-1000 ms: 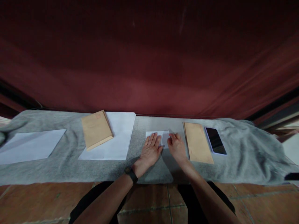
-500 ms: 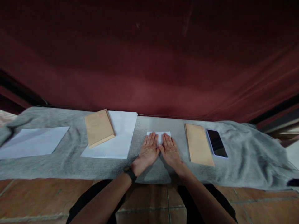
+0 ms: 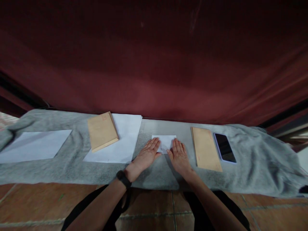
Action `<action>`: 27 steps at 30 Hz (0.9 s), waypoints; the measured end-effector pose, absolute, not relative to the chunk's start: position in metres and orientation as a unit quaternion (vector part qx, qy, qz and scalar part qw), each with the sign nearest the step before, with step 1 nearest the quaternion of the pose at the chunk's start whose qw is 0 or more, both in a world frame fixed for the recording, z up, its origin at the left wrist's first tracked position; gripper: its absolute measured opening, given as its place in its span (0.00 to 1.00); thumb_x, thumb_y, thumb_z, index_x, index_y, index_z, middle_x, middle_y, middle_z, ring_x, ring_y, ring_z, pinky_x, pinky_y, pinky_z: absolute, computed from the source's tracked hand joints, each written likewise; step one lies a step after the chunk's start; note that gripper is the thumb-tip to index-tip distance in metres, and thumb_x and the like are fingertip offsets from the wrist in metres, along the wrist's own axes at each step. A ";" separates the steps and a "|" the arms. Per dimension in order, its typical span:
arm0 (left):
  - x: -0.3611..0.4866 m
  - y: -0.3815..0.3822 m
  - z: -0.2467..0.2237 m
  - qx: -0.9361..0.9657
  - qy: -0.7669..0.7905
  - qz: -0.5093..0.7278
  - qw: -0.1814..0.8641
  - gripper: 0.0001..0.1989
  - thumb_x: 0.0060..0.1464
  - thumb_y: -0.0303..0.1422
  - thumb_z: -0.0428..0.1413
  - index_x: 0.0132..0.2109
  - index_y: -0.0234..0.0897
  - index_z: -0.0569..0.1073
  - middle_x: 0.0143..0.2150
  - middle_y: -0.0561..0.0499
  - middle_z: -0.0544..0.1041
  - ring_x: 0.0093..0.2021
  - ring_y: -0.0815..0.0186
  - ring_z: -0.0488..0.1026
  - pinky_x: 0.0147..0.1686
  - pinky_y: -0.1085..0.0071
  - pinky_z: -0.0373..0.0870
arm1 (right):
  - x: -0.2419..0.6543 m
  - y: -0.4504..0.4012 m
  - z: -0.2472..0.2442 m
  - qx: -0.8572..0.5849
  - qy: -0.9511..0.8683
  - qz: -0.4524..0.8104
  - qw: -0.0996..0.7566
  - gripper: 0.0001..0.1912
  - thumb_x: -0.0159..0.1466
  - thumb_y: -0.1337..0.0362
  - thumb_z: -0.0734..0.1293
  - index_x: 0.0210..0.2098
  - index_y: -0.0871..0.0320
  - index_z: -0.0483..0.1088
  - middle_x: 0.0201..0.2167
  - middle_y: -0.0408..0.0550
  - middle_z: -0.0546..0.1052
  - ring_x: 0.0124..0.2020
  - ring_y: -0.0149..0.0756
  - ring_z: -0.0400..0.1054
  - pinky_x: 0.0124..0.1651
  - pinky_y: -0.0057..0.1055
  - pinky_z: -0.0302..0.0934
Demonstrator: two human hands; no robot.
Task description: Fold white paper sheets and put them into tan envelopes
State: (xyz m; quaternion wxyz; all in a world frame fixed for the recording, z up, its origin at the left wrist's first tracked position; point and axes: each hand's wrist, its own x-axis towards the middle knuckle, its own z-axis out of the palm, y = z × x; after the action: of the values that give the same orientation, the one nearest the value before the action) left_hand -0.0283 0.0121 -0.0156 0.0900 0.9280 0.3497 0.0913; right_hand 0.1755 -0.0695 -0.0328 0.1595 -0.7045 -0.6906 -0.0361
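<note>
A small white folded paper (image 3: 164, 143) lies flat on the grey cloth (image 3: 158, 176) in front of me. My left hand (image 3: 146, 154) rests palm down on its left side, fingers stretched out. On its right side lies my right hand (image 3: 179, 157), also flat with fingers extended. The middle of the paper shows between the two hands. Brown envelopes (image 3: 207, 149) lie to the right of my right hand. Left of my left hand, white sheets (image 3: 125, 138) are partly covered by a stack of brown envelopes (image 3: 102, 131).
A phone (image 3: 225, 147) with a dark screen lies beside the right envelopes. Another white sheet (image 3: 36, 146) is at the far left. A dark red upright surface (image 3: 154, 80) stands behind the cloth, and tiled floor (image 3: 149, 208) shows below its front edge.
My hands have moved apart, the left one leftward and the right one rightward, uncovering more of the small white paper.
</note>
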 end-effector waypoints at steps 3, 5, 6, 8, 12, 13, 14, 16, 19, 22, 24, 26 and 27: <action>-0.028 0.010 -0.011 0.937 0.329 0.078 0.090 0.26 0.68 0.33 0.49 0.69 0.33 0.62 0.73 0.36 0.60 0.74 0.56 0.54 0.72 0.55 0.53 | 0.175 -0.070 -0.031 -0.704 -0.692 -0.036 0.155 0.34 0.76 0.54 0.52 0.70 0.74 0.55 0.71 0.69 0.57 0.73 0.53 0.52 0.72 0.52 0.47; -0.029 0.008 -0.008 0.942 0.315 0.077 0.086 0.24 0.68 0.30 0.48 0.69 0.34 0.63 0.73 0.38 0.61 0.74 0.57 0.55 0.72 0.55 0.53 | 0.174 -0.071 -0.029 -0.705 -0.692 -0.036 0.149 0.33 0.76 0.54 0.52 0.70 0.75 0.55 0.71 0.69 0.57 0.72 0.53 0.52 0.72 0.52 0.47; -0.030 0.007 -0.007 0.945 0.308 0.074 0.080 0.24 0.67 0.29 0.47 0.68 0.35 0.63 0.73 0.38 0.61 0.74 0.58 0.55 0.72 0.56 0.52 | 0.174 -0.071 -0.029 -0.705 -0.693 -0.035 0.147 0.33 0.76 0.54 0.52 0.70 0.75 0.56 0.71 0.69 0.58 0.72 0.53 0.52 0.72 0.51 0.47; -0.032 0.007 -0.005 0.952 0.293 0.059 0.060 0.25 0.66 0.25 0.45 0.68 0.36 0.63 0.73 0.39 0.61 0.74 0.60 0.55 0.72 0.56 0.52 | 0.173 -0.071 -0.027 -0.705 -0.693 -0.034 0.145 0.33 0.76 0.54 0.52 0.69 0.75 0.56 0.71 0.69 0.58 0.72 0.53 0.52 0.72 0.51 0.47; -0.036 0.009 -0.004 0.959 0.281 0.018 -0.004 0.29 0.63 0.19 0.42 0.69 0.34 0.61 0.73 0.38 0.59 0.73 0.62 0.56 0.71 0.58 0.54 | 0.171 -0.073 -0.024 -0.706 -0.693 -0.039 0.141 0.33 0.76 0.54 0.52 0.68 0.76 0.58 0.70 0.70 0.59 0.72 0.53 0.53 0.72 0.50 0.47; -0.037 0.009 -0.004 0.959 0.283 0.014 -0.014 0.29 0.62 0.19 0.42 0.69 0.33 0.62 0.73 0.38 0.60 0.73 0.62 0.57 0.71 0.59 0.55 | 0.171 -0.073 -0.024 -0.706 -0.693 -0.040 0.141 0.32 0.76 0.54 0.53 0.68 0.76 0.59 0.70 0.70 0.59 0.72 0.53 0.53 0.72 0.51 0.47; -0.037 0.009 -0.004 0.958 0.285 0.016 -0.019 0.28 0.63 0.19 0.42 0.68 0.32 0.63 0.73 0.38 0.61 0.72 0.62 0.58 0.70 0.59 0.56 | 0.171 -0.073 -0.023 -0.706 -0.693 -0.040 0.141 0.32 0.76 0.54 0.52 0.68 0.75 0.59 0.70 0.69 0.59 0.71 0.54 0.54 0.72 0.52 0.47; -0.036 0.008 -0.003 0.954 0.298 0.035 -0.016 0.25 0.66 0.23 0.43 0.67 0.32 0.64 0.71 0.38 0.63 0.71 0.60 0.60 0.70 0.60 0.57 | 0.171 -0.073 -0.022 -0.707 -0.692 -0.035 0.144 0.32 0.76 0.54 0.52 0.68 0.73 0.60 0.70 0.68 0.61 0.71 0.54 0.56 0.71 0.54 0.46; -0.029 0.002 -0.001 0.941 0.330 0.078 -0.008 0.24 0.70 0.32 0.44 0.68 0.29 0.64 0.71 0.37 0.64 0.72 0.58 0.60 0.71 0.58 0.55 | 0.170 -0.070 -0.020 -0.707 -0.689 -0.020 0.157 0.32 0.77 0.54 0.50 0.68 0.72 0.60 0.70 0.66 0.61 0.71 0.54 0.55 0.72 0.54 0.46; -0.018 -0.005 -0.001 0.930 0.355 0.095 -0.011 0.27 0.70 0.37 0.43 0.69 0.27 0.62 0.73 0.36 0.60 0.74 0.55 0.54 0.73 0.54 0.49 | 0.164 -0.067 -0.020 -0.684 -0.707 0.003 0.180 0.31 0.77 0.56 0.47 0.70 0.68 0.59 0.71 0.61 0.60 0.73 0.49 0.52 0.73 0.52 0.46; -0.010 -0.008 -0.004 0.929 0.359 0.082 -0.016 0.28 0.70 0.36 0.41 0.71 0.27 0.59 0.74 0.36 0.58 0.75 0.55 0.52 0.73 0.53 0.47 | 0.159 -0.065 -0.021 -0.660 -0.726 0.018 0.191 0.31 0.77 0.56 0.45 0.70 0.66 0.58 0.72 0.58 0.59 0.74 0.45 0.50 0.73 0.49 0.47; -0.003 -0.010 -0.009 0.926 0.371 0.061 -0.017 0.29 0.69 0.34 0.40 0.72 0.25 0.57 0.74 0.35 0.57 0.75 0.55 0.51 0.73 0.53 0.47 | 0.153 -0.064 -0.024 -0.643 -0.740 0.028 0.195 0.31 0.77 0.56 0.44 0.71 0.65 0.57 0.72 0.58 0.59 0.74 0.43 0.50 0.74 0.48 0.47; 0.000 -0.011 -0.012 0.924 0.378 0.053 -0.017 0.29 0.68 0.32 0.40 0.72 0.25 0.56 0.74 0.35 0.57 0.75 0.55 0.50 0.73 0.53 0.47 | 0.151 -0.063 -0.025 -0.640 -0.743 0.030 0.196 0.31 0.77 0.55 0.44 0.71 0.65 0.56 0.72 0.58 0.59 0.74 0.43 0.50 0.74 0.47 0.46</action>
State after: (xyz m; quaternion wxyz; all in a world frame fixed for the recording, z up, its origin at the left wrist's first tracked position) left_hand -0.0004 -0.0107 -0.0119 -0.0172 0.9241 0.3780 0.0526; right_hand 0.1512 -0.0633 -0.0251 0.1959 -0.6398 -0.7426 0.0303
